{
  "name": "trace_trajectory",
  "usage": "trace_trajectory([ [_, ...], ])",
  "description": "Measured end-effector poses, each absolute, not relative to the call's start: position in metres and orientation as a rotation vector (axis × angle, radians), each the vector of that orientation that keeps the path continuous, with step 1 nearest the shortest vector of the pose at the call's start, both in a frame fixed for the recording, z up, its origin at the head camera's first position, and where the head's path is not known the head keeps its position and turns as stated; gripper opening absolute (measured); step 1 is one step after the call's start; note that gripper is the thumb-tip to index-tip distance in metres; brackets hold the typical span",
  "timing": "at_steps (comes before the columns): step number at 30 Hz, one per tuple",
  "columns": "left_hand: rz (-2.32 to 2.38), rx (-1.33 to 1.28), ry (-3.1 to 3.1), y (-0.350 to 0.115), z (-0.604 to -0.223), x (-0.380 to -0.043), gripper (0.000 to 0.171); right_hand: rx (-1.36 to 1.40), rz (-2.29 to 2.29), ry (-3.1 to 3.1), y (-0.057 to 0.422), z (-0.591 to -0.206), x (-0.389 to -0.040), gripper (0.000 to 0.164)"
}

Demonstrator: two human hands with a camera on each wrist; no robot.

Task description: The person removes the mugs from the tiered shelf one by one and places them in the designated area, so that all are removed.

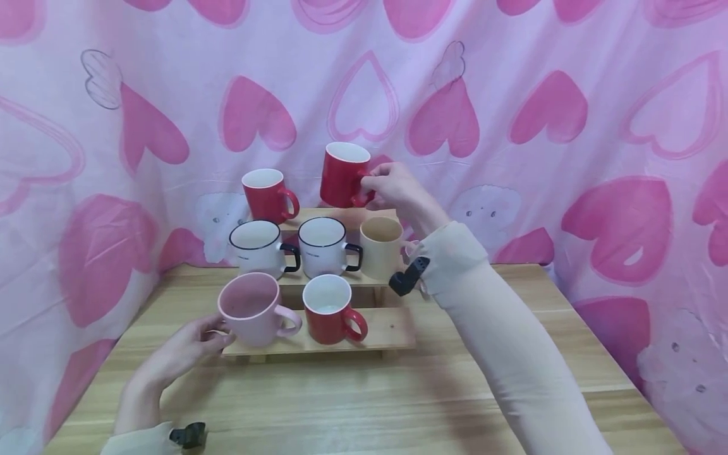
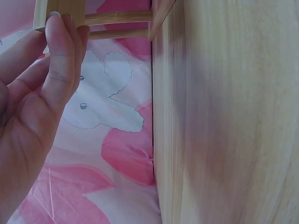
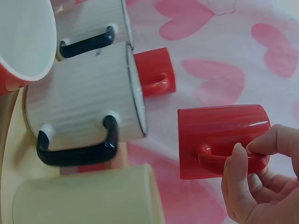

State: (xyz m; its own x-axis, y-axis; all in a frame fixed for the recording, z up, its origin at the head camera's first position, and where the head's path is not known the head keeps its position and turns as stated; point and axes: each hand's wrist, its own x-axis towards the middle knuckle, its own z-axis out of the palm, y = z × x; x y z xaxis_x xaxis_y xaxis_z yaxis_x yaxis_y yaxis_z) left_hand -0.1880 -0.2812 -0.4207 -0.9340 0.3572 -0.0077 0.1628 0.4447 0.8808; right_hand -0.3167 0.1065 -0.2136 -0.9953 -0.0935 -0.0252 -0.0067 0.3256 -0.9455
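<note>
Your right fingers (image 3: pixel 238 177) pinch the red mug's (image 3: pixel 224 119) handle (image 3: pixel 212 163), over the top shelf (image 1: pixel 352 219) toward its right edge; best keep the mug level and well clear of the cream mug (image 1: pixel 381 262) in front. Your left fingers (image 2: pixel 60 60) grip the bottom shelf's (image 1: pixel 392 328) left edge, beside the pink mug (image 1: pixel 250 323); light pressure there should prevent shifting.

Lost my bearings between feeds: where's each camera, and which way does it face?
Head: on the person's head, facing forward and down at the wooden rack; left hand, right hand and sleeves show.
Left wrist: on that wrist, looking at the rack's end, tabletop and patterned cloth; only the left hand shows.
Right wrist: on that wrist, facing the held red mug and cream mug; only the right hand shows.
Shared: head and right wrist show that red mug.
</note>
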Motion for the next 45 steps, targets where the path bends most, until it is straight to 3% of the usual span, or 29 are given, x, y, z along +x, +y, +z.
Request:
trace_trajectory([
  [6,1.479,0.478,2.526,-0.281,-0.42,-0.187,0.041,-0.074,-1.753,2.49,0.13,-0.199,-0.301,0.016],
  [13,1.487,0.491,2.521,-0.279,-0.417,-0.185,0.038,-0.119,-1.764,2.486,0.165,-0.193,-0.282,0.01],
  [20,1.484,0.489,2.532,-0.277,-0.413,-0.182,0.035,-0.129,-1.825,2.578,0.204,-0.204,-0.265,0.019],
  [28,1.513,0.463,2.491,-0.28,-0.414,-0.178,0.034,-0.115,-1.879,2.656,0.237,-0.22,-0.243,0.019],
  [36,1.47,0.459,2.542,-0.28,-0.412,-0.178,0.034,-0.106,-2.194,2.437,0.261,-0.249,-0.221,0.004],
  [45,1.47,0.457,2.526,-0.279,-0.411,-0.179,0.034,-0.061,-2.3,2.5,0.275,-0.291,-0.208,0.004],
])
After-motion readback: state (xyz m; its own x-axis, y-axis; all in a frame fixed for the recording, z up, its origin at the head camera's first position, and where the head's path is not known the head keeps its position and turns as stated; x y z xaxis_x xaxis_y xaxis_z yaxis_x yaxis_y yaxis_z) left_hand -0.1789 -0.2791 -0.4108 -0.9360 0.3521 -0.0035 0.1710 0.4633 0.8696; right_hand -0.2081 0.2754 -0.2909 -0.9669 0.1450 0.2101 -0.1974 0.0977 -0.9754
